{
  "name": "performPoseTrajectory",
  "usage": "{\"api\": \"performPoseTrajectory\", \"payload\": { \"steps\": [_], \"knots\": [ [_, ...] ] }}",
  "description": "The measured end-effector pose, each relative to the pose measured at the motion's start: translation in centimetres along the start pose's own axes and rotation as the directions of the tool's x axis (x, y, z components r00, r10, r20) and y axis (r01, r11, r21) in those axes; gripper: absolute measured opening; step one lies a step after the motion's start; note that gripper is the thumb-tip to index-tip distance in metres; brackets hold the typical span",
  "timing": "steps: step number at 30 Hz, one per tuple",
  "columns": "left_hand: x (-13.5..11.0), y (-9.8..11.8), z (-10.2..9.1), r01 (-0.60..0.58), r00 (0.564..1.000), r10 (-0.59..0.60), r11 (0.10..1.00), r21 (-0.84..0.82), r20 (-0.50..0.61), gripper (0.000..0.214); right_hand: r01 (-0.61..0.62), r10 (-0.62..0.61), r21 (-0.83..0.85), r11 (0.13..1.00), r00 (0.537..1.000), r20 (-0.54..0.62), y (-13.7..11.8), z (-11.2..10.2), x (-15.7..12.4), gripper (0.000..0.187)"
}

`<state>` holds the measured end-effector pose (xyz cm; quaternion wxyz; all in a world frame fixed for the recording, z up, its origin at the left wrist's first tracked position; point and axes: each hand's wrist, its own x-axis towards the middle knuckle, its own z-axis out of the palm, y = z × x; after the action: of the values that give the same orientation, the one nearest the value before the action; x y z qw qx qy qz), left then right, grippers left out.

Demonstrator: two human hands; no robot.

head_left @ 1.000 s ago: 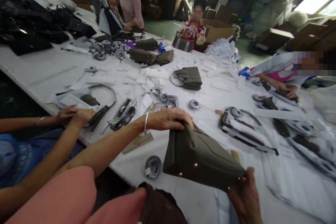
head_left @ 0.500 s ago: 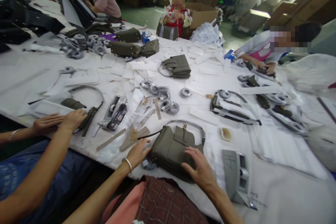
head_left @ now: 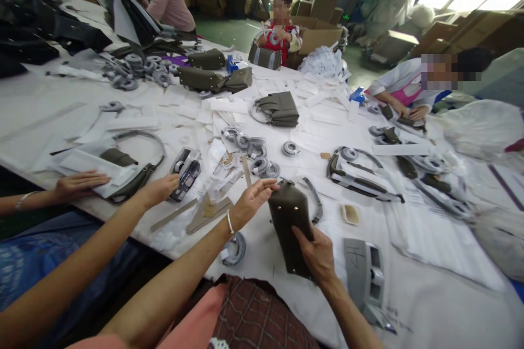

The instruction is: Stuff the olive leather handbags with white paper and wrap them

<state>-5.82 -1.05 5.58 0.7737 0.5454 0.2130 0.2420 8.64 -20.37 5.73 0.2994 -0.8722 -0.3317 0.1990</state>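
An olive-green handbag stands tipped on the white table right in front of me, its studded base turned towards me and its grey strap trailing behind. My left hand, a bangle on its wrist, touches the bag's top left corner with loosely curled fingers. My right hand grips the bag's lower right side.
A grey tape dispenser lies right of the bag, a tape roll left of it. A neighbour's hands work at my left by a black dispenser. Other handbags, tape rolls, paper strips and seated people surround the table.
The bag lay flat under both my hands half a second ago; now it is tipped up on end, base towards me. The neighbour's nearer hand has moved right towards the black dispenser.
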Motion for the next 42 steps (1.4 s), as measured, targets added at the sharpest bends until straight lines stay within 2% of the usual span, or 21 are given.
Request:
{"api": "performPoseTrajectory", "payload": {
  "steps": [2,4,5,6,8,9,10,11,13,15,16,17,19,21,25,30,32,34,37,39,42],
  "knots": [
    [0.3,1.4,0.8,-0.128,0.991,0.130,0.984,0.127,-0.013,0.040,-0.181,0.213,0.249,0.952,0.971,-0.110,-1.4,-1.2,0.0,0.047],
    [0.0,1.8,0.8,-0.181,0.980,0.197,0.946,0.270,-0.031,0.034,-0.244,0.375,0.482,0.841,0.906,-0.196,-1.8,-1.3,-1.0,0.054],
    [-0.3,1.6,0.6,-0.181,0.978,0.206,0.921,0.344,-0.036,0.032,-0.247,0.419,0.563,0.788,0.886,-0.197,-1.4,-0.9,-1.9,0.056],
    [-0.6,1.0,0.2,-0.168,0.979,0.199,0.892,0.420,-0.031,0.031,-0.260,0.438,0.620,0.741,0.886,-0.152,-0.6,-0.2,-3.1,0.057],
    [-1.2,-1.0,-0.9,-0.120,0.991,0.132,0.810,0.574,0.021,0.027,-0.364,0.415,0.652,0.666,0.906,0.082,2.2,1.7,-6.0,0.055],
    [-1.5,-2.2,-1.4,-0.098,0.995,0.075,0.754,0.649,0.064,0.025,-0.456,0.389,0.616,0.642,0.886,0.251,3.9,2.6,-7.5,0.055],
    [-1.8,-3.6,-1.9,-0.087,0.994,0.012,0.690,0.718,0.110,0.024,-0.538,0.392,0.542,0.646,0.843,0.369,5.6,3.3,-9.0,0.056],
    [-2.1,-4.9,-2.3,-0.092,0.987,-0.049,0.623,0.777,0.156,0.023,-0.557,0.392,0.477,0.680,0.826,0.405,7.1,3.7,-10.1,0.056],
    [-2.7,-7.1,-2.7,-0.140,0.963,-0.131,0.509,0.849,0.237,0.027,-0.441,0.325,0.353,0.825,0.882,0.341,9.0,3.6,-11.2,0.048],
    [-3.3,-8.3,-2.5,-0.200,0.947,-0.148,0.427,0.882,0.286,0.041,-0.165,0.124,0.217,0.962,0.974,0.192,9.2,2.7,-10.4,0.036],
    [-3.6,-8.6,-2.2,-0.228,0.943,-0.137,0.390,0.892,0.302,0.049,-0.003,-0.015,0.134,0.991,0.991,0.133,8.8,2.2,-9.4,0.030],
    [-3.8,-8.6,-1.8,-0.257,0.941,-0.121,0.352,0.900,0.316,0.057,0.153,-0.156,0.044,0.987,0.983,0.094,8.1,1.9,-8.2,0.026],
    [-4.3,-8.5,-0.7,-0.325,0.928,-0.094,0.276,0.905,0.361,0.069,0.397,-0.387,-0.138,0.907,0.917,0.095,6.7,1.6,-5.4,0.028],
    [-4.8,-8.6,0.4,-0.392,0.903,-0.096,0.210,0.896,0.418,0.076,0.516,-0.487,-0.289,0.806,0.856,0.172,5.7,2.0,-3.1,0.038],
    [-5.4,-10.1,2.1,-0.408,0.897,-0.152,0.070,0.910,0.414,0.082,0.538,-0.448,-0.416,0.733,0.842,0.300,6.2,3.7,-1.1,0.054],
    [-3.5,-11.8,2.2,-0.440,0.889,-0.128,0.027,0.898,0.440,0.051,0.538,-0.397,-0.428,0.726,0.836,0.378,7.6,4.4,0.0,0.063],
    [-2.4,-12.3,1.9,-0.455,0.883,-0.112,0.031,0.890,0.455,0.043,0.493,-0.355,-0.388,0.779,0.856,0.375,7.5,4.3,1.3,0.065],
    [-1.7,-12.9,1.5,-0.457,0.882,-0.104,0.042,0.889,0.459,0.041,0.381,-0.260,-0.314,0.870,0.894,0.364,7.3,4.1,2.8,0.066],
    [-1.7,-14.2,0.9,-0.460,0.878,-0.111,0.073,0.885,0.466,0.045,0.185,-0.093,-0.219,0.958,0.923,0.374,6.8,3.9,4.9,0.046],
    [-2.0,-15.1,0.3,-0.465,0.873,-0.112,0.100,0.880,0.474,0.050,0.193,-0.084,-0.221,0.956,0.901,0.426,6.4,4.0,5.9,0.030],
    [-2.4,-15.8,-0.4,-0.492,0.855,-0.103,0.149,0.858,0.508,0.053,0.345,-0.158,-0.250,0.904,0.816,0.556,5.5,4.1,7.1,0.025]
  ]
}}
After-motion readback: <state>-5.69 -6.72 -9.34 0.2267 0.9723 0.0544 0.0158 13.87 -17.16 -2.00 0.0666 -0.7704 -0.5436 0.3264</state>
